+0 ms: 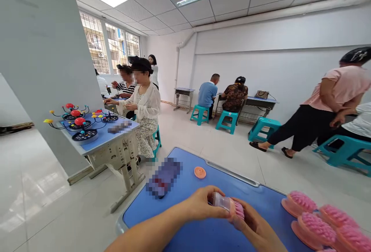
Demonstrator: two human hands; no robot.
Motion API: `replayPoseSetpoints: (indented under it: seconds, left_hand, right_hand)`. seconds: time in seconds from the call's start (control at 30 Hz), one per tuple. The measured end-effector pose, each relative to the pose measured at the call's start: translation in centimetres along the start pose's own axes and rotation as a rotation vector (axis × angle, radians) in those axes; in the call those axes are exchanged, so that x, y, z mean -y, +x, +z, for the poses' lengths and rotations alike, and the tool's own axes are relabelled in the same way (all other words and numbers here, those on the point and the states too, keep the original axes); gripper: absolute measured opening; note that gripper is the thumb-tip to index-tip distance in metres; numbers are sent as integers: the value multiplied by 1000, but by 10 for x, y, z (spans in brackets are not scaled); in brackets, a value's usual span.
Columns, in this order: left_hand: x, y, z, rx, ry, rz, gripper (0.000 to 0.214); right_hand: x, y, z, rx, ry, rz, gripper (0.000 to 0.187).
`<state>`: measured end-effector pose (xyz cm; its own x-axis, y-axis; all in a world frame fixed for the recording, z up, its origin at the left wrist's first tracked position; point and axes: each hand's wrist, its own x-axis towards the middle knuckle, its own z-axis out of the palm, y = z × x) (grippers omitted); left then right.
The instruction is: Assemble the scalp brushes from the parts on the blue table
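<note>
Both my hands meet low over a blue desk (179, 229) and hold one pink bristle brush (230, 206) between them. My left hand (203, 205) pinches the brush's clear pink body from the left. My right hand (255, 227) cups the bristle end from below and the right. A small round orange cap (199, 172) lies on the desk beyond the hands. Several more pink brushes (315, 221) lie in a cluster at the desk's right edge.
A blurred-out object (164, 177) lies on the desk's far left part. To the left stands another desk (116, 147) with toy planet models (78, 122); a seated person (143, 109) is beside it. Other people sit on teal stools (227, 120) or stand at the right.
</note>
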<state>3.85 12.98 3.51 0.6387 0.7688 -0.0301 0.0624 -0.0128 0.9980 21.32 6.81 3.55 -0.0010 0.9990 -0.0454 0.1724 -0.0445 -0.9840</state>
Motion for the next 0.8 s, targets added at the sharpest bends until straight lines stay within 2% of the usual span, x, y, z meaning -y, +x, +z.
replayPoseSetpoints:
  seconds: [0.17, 0.3, 0.43, 0.5, 0.63, 0.7, 0.8]
  left_hand:
    - [0, -3, 1, 13, 105, 32, 53]
    - [-1, -4, 4, -32, 297, 139, 49]
    - [-2, -2, 5, -72, 372, 211, 46]
    - [0, -2, 5, -84, 379, 220, 52]
    - [4, -1, 2, -70, 366, 296, 77]
    - [4, 2, -1, -149, 407, 338, 79]
    - [6, 9, -9, -375, 526, 332, 56]
  right_hand:
    - [3, -2, 3, 22, -41, -16, 46]
    - [4, -4, 6, -48, 66, 14, 44]
    - [4, -5, 14, -123, 200, 68, 49]
    - [3, -6, 18, -164, 249, 85, 50]
    - [1, -3, 17, -199, 351, 80, 47]
    - [0, -1, 13, -245, 431, 88, 45]
    - [-2, 5, 4, -326, 549, 117, 42]
